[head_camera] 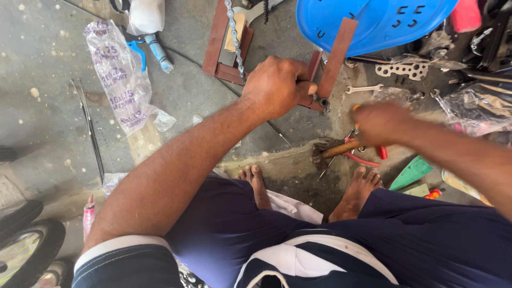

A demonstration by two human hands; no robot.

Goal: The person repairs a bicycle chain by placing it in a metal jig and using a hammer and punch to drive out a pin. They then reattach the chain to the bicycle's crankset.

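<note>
The frame (229, 64), a rust-brown metal piece with flat bars, lies on the concrete floor (48, 64) ahead of the person's bare feet, and a chain (234, 37) runs along it from the top edge down toward the left hand (277, 85). That hand is closed in a fist over the frame's near corner, its grip tight on the metal just beside a small nut-like fitting (324, 102). The right hand (381, 124) is blurred but closed around the wooden handle of a hammer (333, 150), whose dark head sits low over the floor between the feet and the frame, well short of the fitting. Under the hammer lie red-handled pliers (365, 159), partly hidden by the handle. A blue plastic seat (373, 21) overlaps the frame's far bar and blocks the view beyond it. To the right of the fitting lie a spanner (364, 88) and a flat perforated plate (402, 69), near crumpled clear plastic (474, 106). A green wedge (410, 172) lies by the right foot. To the left, well apart from the frame, lie a printed plastic bag (120, 74), a blue-handled tool (154, 50) and thin rods (90, 128). A tyre (26, 250) shows at the lower left corner.
</note>
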